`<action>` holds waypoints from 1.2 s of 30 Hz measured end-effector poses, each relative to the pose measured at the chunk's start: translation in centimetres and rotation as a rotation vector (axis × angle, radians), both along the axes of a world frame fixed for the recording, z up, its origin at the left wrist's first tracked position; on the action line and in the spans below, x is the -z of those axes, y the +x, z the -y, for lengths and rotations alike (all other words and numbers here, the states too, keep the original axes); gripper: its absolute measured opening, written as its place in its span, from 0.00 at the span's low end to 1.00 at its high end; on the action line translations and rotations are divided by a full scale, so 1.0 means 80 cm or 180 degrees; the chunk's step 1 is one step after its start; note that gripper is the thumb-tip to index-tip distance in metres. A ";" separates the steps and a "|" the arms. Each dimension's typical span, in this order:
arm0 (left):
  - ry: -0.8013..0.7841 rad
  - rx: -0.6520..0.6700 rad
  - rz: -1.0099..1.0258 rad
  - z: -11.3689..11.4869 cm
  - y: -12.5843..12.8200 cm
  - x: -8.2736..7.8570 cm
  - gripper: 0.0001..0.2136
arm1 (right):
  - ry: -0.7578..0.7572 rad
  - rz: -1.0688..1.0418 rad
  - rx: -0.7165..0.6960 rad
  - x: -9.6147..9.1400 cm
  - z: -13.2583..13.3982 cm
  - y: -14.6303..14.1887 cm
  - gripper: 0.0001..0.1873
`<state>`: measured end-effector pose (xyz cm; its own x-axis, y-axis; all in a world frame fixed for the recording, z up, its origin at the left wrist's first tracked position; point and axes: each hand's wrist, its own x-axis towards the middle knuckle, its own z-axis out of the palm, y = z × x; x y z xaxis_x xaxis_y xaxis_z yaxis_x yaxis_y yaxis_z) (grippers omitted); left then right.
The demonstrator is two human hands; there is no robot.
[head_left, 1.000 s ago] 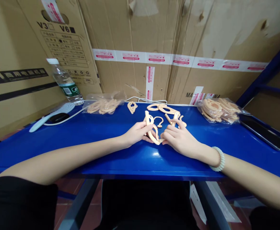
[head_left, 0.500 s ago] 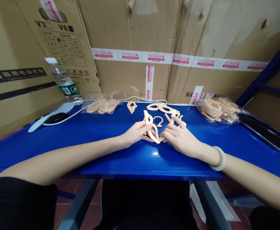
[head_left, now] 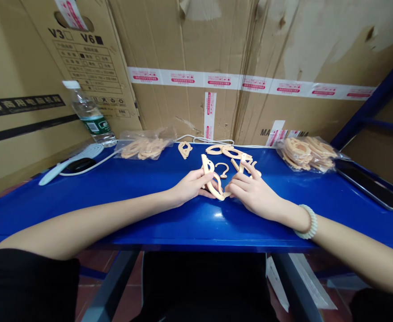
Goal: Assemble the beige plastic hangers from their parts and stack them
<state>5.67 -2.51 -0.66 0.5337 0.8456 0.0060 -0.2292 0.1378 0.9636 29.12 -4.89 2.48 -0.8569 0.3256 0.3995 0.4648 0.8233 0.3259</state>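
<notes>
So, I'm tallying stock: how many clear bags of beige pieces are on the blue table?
2 visible: a left bag at the back near the bottle, and a right bag near the dark flat device. Another could be hidden underneath.

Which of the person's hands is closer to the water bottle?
The left. The left hand is in front of the water bottle and to its right; the right hand is also in front but farther right.

The hanger (head_left: 214, 189) looks smooth, like hard plastic. The table (head_left: 183, 226) is smooth and shiny. The bags (head_left: 307, 154) are thin, shiny, crinkly plastic. The bottle (head_left: 94, 120) is clear plastic. The box (head_left: 190, 49) is dull cardboard, rough where torn. The sleeve (head_left: 32, 286) is dull cloth.
</notes>
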 end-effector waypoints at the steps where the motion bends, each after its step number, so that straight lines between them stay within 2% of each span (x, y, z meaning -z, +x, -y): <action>1: 0.0000 -0.0003 -0.0002 0.000 0.000 0.000 0.11 | 0.0001 -0.0005 0.0002 0.000 0.000 0.000 0.14; 27: -0.0004 -0.0105 -0.0089 0.004 0.003 -0.005 0.11 | 0.0302 -0.0043 0.0095 0.003 0.002 -0.002 0.17; 36: 0.0087 -0.0021 -0.0154 0.004 0.003 -0.001 0.13 | 0.0490 0.0292 0.0045 0.001 0.007 -0.007 0.17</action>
<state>5.89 -2.87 -0.59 0.5285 0.8490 0.0036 -0.1832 0.1099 0.9769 28.58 -5.42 2.36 -0.8878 0.2789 0.3660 0.4386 0.7539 0.4892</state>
